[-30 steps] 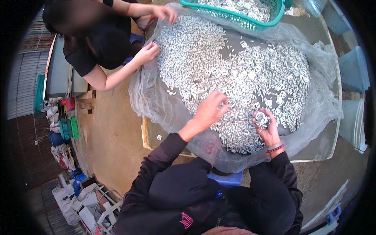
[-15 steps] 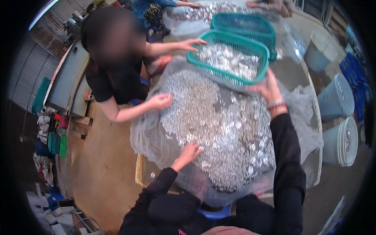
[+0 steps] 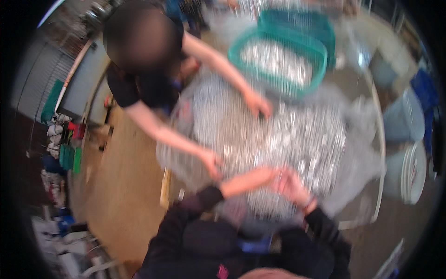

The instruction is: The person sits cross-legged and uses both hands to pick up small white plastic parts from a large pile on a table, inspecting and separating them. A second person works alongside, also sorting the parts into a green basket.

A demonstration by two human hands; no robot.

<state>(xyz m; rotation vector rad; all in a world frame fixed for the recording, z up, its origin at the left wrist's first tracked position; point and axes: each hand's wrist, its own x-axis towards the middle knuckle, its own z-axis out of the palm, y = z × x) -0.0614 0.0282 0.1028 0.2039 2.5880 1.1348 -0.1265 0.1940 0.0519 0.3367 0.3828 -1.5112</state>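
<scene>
A wide heap of small shiny silvery pieces (image 3: 306, 144) lies on a sheet of whitish mesh or film (image 3: 357, 162) over the table. Over the near part of the heap, my left hand (image 3: 267, 176) meets or overlaps my right hand (image 3: 290, 186). Both are smeared by motion, so their fingers and anything in them cannot be made out. Opposite, at the left, a co-worker in dark clothes reaches in with one hand (image 3: 258, 103) over the middle of the heap and the other hand (image 3: 211, 162) at its near left side.
A green basket (image 3: 232, 51) of shiny pieces stands at the far edge of the heap, with a second green basket (image 3: 331, 35) behind it. Pale buckets (image 3: 403, 116) line the right side. Blue crates (image 3: 425, 86) stand beyond them. Brown floor (image 3: 130, 195) lies left.
My right hand has left the basket's rim and come back toward me, beside my left hand, which moved right. The co-worker's hand has left the basket for the heap. The view is now blurred.
</scene>
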